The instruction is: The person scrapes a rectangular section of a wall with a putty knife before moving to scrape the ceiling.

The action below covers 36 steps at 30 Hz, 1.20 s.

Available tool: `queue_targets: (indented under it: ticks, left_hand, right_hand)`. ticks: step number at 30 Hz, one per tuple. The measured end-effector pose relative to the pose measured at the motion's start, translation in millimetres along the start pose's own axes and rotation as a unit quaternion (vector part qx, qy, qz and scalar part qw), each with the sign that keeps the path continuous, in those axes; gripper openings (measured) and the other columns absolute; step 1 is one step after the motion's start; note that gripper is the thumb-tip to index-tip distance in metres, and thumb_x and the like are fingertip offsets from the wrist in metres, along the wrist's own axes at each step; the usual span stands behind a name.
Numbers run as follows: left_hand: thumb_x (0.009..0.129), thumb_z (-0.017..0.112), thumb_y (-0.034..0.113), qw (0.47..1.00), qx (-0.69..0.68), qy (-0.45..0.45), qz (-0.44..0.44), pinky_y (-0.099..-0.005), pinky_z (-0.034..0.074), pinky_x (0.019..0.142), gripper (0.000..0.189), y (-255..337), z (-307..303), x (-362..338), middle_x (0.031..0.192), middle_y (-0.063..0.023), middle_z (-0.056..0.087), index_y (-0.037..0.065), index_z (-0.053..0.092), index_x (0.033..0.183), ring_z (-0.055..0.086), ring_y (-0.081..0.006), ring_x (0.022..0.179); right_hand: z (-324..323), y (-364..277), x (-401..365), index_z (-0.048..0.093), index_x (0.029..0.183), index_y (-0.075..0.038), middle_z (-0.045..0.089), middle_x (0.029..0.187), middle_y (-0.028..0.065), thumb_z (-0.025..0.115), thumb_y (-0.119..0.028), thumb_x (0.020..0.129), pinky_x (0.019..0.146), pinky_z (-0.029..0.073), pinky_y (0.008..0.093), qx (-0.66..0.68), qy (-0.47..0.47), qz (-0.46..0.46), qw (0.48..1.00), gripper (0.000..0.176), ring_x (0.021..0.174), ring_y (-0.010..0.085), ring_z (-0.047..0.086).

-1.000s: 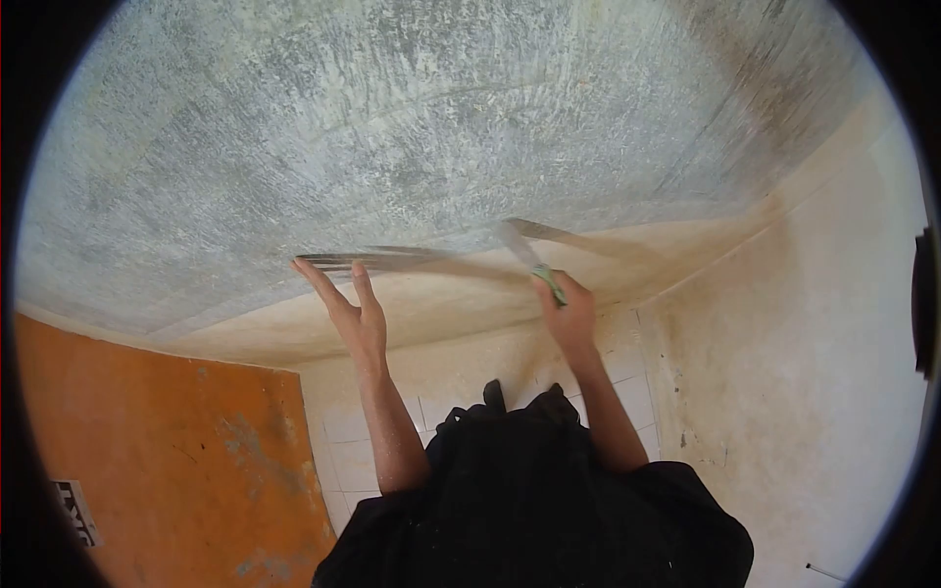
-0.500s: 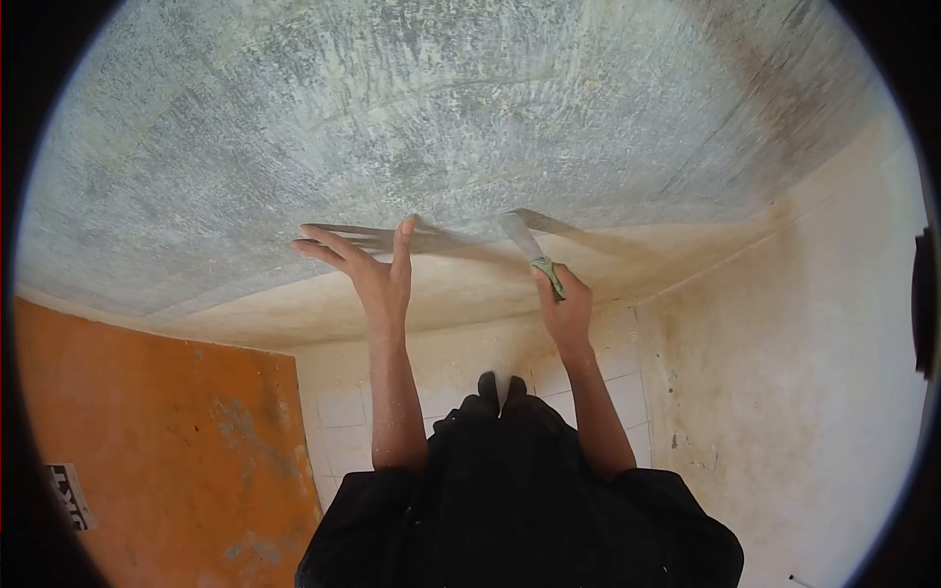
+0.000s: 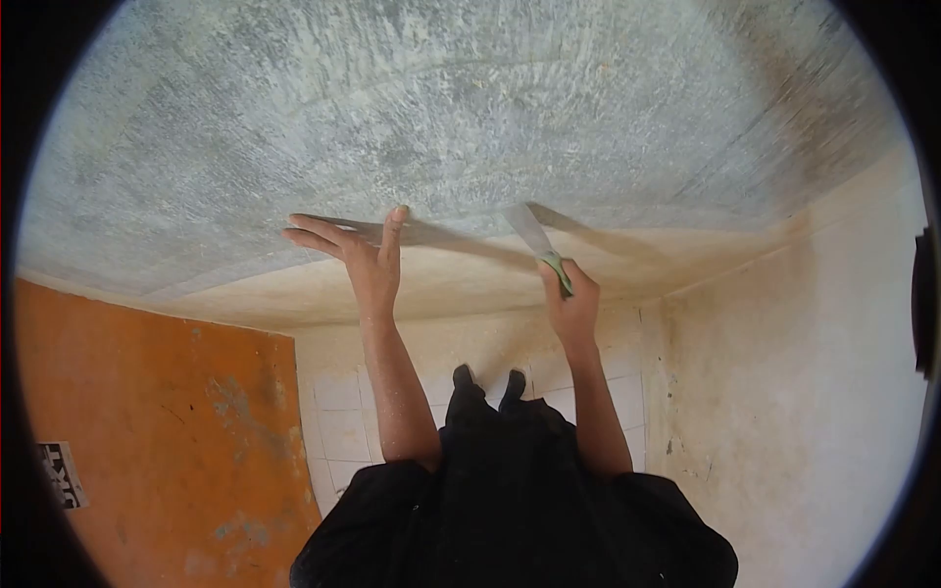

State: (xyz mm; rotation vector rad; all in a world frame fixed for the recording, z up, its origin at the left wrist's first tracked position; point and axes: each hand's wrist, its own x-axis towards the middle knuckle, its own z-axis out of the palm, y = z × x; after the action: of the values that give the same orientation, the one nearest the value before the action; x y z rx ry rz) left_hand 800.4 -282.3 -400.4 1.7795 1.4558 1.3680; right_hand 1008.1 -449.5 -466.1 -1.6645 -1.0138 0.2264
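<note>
In the head view, a wall (image 3: 421, 118) faces me, its upper part grey and scraped, its lower band cream. My left hand (image 3: 368, 265) leans on it with fingers spread, fingertips on the grey surface just above the cream band. A scraper (image 3: 531, 231) with a flat metal blade and a green handle is in my right hand (image 3: 573, 299), fingers wrapped round the handle. The blade's edge meets the grey surface to the right of my left hand, and both cast shadows on the wall.
An orange wall (image 3: 157, 421) with worn patches and a black-and-white sticker (image 3: 65, 475) stands at left. A pale stained wall (image 3: 774, 392) rises at right. Below lies a white tiled floor (image 3: 343, 431), where my feet (image 3: 488, 382) stand. A dark object (image 3: 923, 304) sits at the far right edge.
The view has shifted slightly. My left hand appears a little further left and up, still spread on the wall. The scraper stays against the wall, and my feet appear further apart.
</note>
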Motion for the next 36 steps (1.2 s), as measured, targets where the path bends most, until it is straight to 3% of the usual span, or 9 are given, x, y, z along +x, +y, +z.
queue_targets:
  ticks: [3,6,12,14,17,21,27,29,36]
  left_hand:
    - [0.079,0.078,0.058,1.000,0.004,-0.003,0.000,-0.0647,0.005,0.117,0.141,-1.3,-0.4,-0.8,0.150,-0.0350,-0.037,0.001,-0.029,0.150,-0.029,-0.0534,0.141]
    - [0.080,0.078,0.058,1.000,-0.011,-0.006,-0.008,-0.0638,0.006,0.118,0.140,1.1,-0.9,0.7,0.150,-0.0346,-0.037,0.002,-0.029,0.150,-0.029,-0.0530,0.142]
    - [0.080,0.077,0.059,1.000,0.002,-0.001,-0.010,-0.0630,0.007,0.118,0.139,-2.7,0.4,-3.1,0.150,-0.0349,-0.037,0.001,-0.029,0.150,-0.028,-0.0530,0.142]
    - [0.080,0.077,0.059,1.000,-0.005,0.002,-0.011,-0.0628,0.007,0.118,0.139,-4.4,-0.2,1.2,0.150,-0.0350,-0.036,0.001,-0.029,0.150,-0.029,-0.0529,0.142]
    - [0.081,0.077,0.058,1.000,0.006,-0.006,-0.011,-0.0627,0.006,0.118,0.139,-3.9,0.7,-3.2,0.150,-0.0354,-0.036,0.001,-0.028,0.150,-0.029,-0.0528,0.142]
    - [0.080,0.078,0.058,1.000,-0.010,-0.002,-0.005,-0.0619,0.005,0.118,0.139,-3.8,-0.2,-0.7,0.150,-0.0355,-0.036,0.001,-0.028,0.150,-0.030,-0.0520,0.142]
    - [0.080,0.078,0.056,1.000,-0.020,0.001,-0.001,-0.0610,0.006,0.119,0.139,-2.0,0.9,-3.4,0.150,-0.0356,-0.036,0.000,-0.027,0.150,-0.029,-0.0515,0.142]
    - [0.081,0.078,0.055,0.999,-0.036,0.005,-0.001,-0.0608,0.006,0.119,0.138,-2.0,0.8,-0.1,0.150,-0.0356,-0.036,0.000,-0.027,0.150,-0.029,-0.0514,0.142]
    - [0.084,0.073,0.060,1.000,0.014,0.001,-0.006,-0.0609,0.008,0.118,0.135,-3.2,1.1,-1.7,0.151,-0.0342,-0.036,0.000,-0.028,0.150,-0.027,-0.0499,0.144]
  right_hand:
    - [7.0,-4.2,-1.0,0.064,0.089,-0.001,0.053,0.063,0.0143,0.068,-0.020,0.095,0.051,0.040,0.0320,0.030,0.005,-0.044,0.999,0.020,0.052,0.0213,0.045]
    - [0.0,33.2,-12.3,0.064,0.089,-0.001,0.053,0.062,0.0144,0.068,-0.020,0.095,0.051,0.040,0.0321,-0.027,0.007,0.014,1.000,0.021,0.051,0.0212,0.045]
    - [7.9,10.4,-7.5,0.064,0.090,-0.001,0.052,0.061,0.0151,0.067,-0.020,0.096,0.050,0.040,0.0326,-0.012,0.027,-0.040,0.999,0.021,0.050,0.0193,0.045]
    - [0.3,19.8,-11.0,0.064,0.092,0.001,0.047,0.062,0.0066,0.064,-0.017,0.098,0.051,0.035,0.0282,-0.003,0.033,0.002,0.999,0.019,0.058,0.0090,0.039]
    - [8.3,10.8,-6.8,0.064,0.091,0.001,0.047,0.062,0.0044,0.065,-0.017,0.097,0.051,0.035,0.0270,0.006,0.026,-0.009,1.000,0.018,0.058,0.0075,0.038]
    - [12.2,22.8,-16.5,0.064,0.090,0.000,0.051,0.060,0.0117,0.066,-0.019,0.097,0.050,0.038,0.0314,0.011,0.036,-0.009,0.999,0.021,0.053,0.0146,0.042]
    - [15.4,18.4,-23.8,0.061,0.085,0.000,0.045,0.059,0.0073,0.065,-0.018,0.097,0.049,0.034,0.0296,0.030,0.031,0.030,0.999,0.022,0.055,0.0093,0.037]
    - [20.7,25.5,-25.4,0.057,0.082,0.000,0.038,0.061,-0.0025,0.062,-0.019,0.100,0.050,0.029,0.0263,0.044,0.042,0.049,0.997,0.027,0.059,0.0049,0.033]
    - [35.6,24.1,-26.8,0.054,0.081,-0.002,0.039,0.063,-0.0046,0.059,-0.021,0.102,0.051,0.029,0.0248,0.093,0.014,0.025,0.995,0.029,0.060,0.0034,0.034]
